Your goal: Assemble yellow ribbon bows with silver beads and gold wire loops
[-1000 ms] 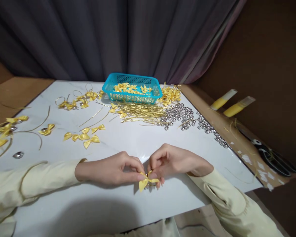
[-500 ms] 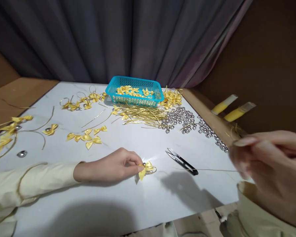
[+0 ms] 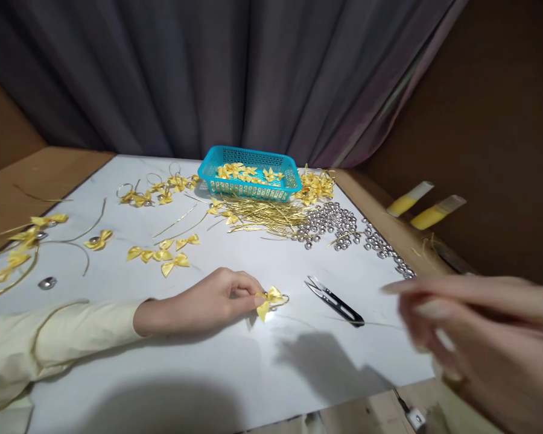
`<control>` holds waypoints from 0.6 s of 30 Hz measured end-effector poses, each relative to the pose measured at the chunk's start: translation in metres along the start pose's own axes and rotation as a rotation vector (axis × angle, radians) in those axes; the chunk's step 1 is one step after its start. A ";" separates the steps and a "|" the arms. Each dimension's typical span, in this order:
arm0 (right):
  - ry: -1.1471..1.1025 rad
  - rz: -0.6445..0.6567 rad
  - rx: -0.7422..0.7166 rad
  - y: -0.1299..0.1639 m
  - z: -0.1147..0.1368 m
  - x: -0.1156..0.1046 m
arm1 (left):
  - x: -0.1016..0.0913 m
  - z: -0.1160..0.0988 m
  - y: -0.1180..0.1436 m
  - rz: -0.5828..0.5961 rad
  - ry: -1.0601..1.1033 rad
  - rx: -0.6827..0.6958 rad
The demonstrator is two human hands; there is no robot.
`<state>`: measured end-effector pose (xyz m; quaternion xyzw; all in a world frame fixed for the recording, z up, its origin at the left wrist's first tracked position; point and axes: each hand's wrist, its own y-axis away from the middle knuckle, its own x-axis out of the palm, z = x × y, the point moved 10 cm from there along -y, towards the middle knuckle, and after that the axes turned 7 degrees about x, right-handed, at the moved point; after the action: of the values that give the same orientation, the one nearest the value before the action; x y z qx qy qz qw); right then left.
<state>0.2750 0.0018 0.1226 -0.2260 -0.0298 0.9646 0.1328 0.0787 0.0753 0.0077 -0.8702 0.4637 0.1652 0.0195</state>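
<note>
My left hand (image 3: 208, 301) rests on the white table (image 3: 172, 374) and pinches a small yellow ribbon bow (image 3: 266, 299) with a gold wire loop and a silver bead. A thin gold wire (image 3: 375, 324) runs from the bow towards my right hand (image 3: 475, 337). That hand is raised close to the camera at the right and is blurred, with its fingers stretched leftward. Whether it grips the wire is unclear. Black thread snips (image 3: 335, 301) lie on the table between the two hands.
A teal basket (image 3: 221, 158) of yellow bows stands at the back. In front of it lie a pile of gold wires (image 3: 262, 214) and several silver bells (image 3: 335, 220). Loose bows (image 3: 163, 256) lie at the left. Two yellow tubes (image 3: 423, 205) lie at the right.
My right hand has left the bow and swung out to the right, drawing a wire taut. The snips it had covered now show. My left hand keeps its hold on the bow.
</note>
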 end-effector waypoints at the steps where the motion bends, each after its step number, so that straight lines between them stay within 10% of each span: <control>1: 0.000 0.073 0.022 0.000 0.002 0.021 | 0.000 -0.001 0.000 -0.002 0.017 -0.008; 7: -0.052 0.523 0.167 0.017 -0.022 0.120 | -0.001 -0.006 0.003 -0.029 0.086 -0.038; 18: -0.109 0.475 0.378 0.030 -0.059 0.136 | -0.008 -0.015 0.007 -0.130 0.035 0.001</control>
<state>0.1765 0.0096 0.0083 -0.1459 0.1966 0.9678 -0.0586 0.0729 0.0750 0.0248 -0.9012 0.4068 0.1481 0.0227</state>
